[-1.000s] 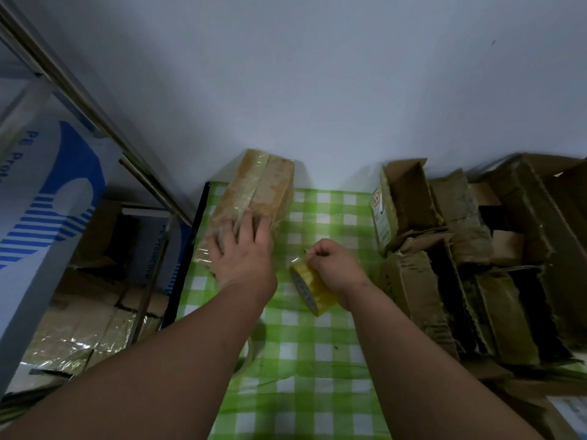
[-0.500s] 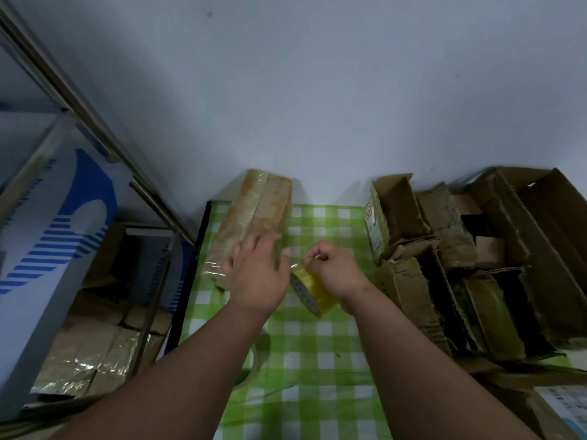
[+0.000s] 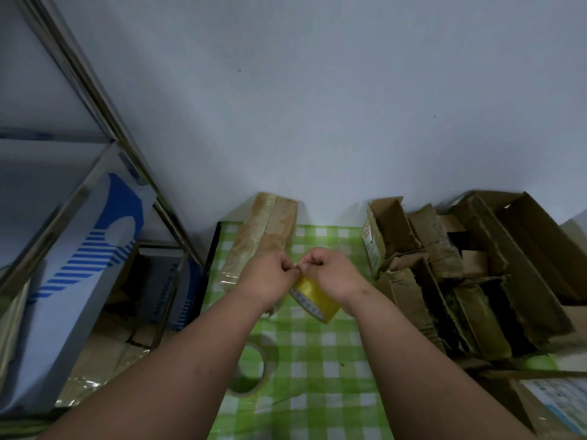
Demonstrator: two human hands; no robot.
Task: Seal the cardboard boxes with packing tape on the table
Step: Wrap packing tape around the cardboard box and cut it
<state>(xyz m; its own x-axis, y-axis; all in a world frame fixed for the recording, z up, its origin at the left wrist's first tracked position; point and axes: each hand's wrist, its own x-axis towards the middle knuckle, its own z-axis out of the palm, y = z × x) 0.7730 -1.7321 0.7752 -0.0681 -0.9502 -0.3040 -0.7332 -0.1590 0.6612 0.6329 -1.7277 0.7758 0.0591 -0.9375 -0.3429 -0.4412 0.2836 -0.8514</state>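
My right grip [image 3: 333,274] holds the yellow tape roll [image 3: 316,296] above the table [image 3: 317,344]; my left grip [image 3: 270,277] pinches at its loose end. I should peel slowly, keeping it flat, toward the box [image 3: 263,233] just beyond.

Both forearms are bare to the frame's edge, with no sleeves. The left hand [image 3: 270,277] and right hand [image 3: 333,274] wear no gloves, rings or watch.

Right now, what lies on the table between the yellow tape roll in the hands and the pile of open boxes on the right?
In the head view, only bare checked cloth lies between the yellow tape roll and the open boxes; the right hand hangs above part of it.
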